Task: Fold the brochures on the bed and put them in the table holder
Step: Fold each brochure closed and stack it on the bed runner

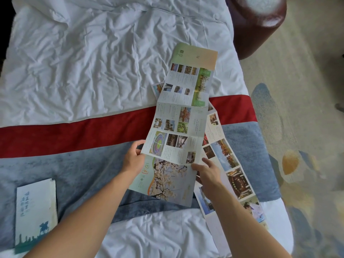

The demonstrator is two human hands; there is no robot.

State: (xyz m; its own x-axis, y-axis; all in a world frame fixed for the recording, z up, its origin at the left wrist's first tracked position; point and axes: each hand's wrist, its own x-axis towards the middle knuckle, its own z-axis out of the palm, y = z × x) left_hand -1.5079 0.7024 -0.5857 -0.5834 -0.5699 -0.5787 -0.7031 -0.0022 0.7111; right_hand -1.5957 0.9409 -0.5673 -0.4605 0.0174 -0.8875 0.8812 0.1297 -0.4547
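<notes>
A long unfolded brochure with photo panels stretches away from me across the bed. My left hand pinches its left edge at a crease near the bottom. At the same crease my right hand grips the right edge. Its lowest panel, showing blossoms, hangs below the crease. A second unfolded brochure lies underneath, slanting to the right. A folded brochure with a blue skyline lies at the lower left. No table holder is in view.
The bed has a rumpled white sheet and a red and blue-grey runner. A dark red armchair stands beyond the bed's right corner. Patterned carpet lies along the right.
</notes>
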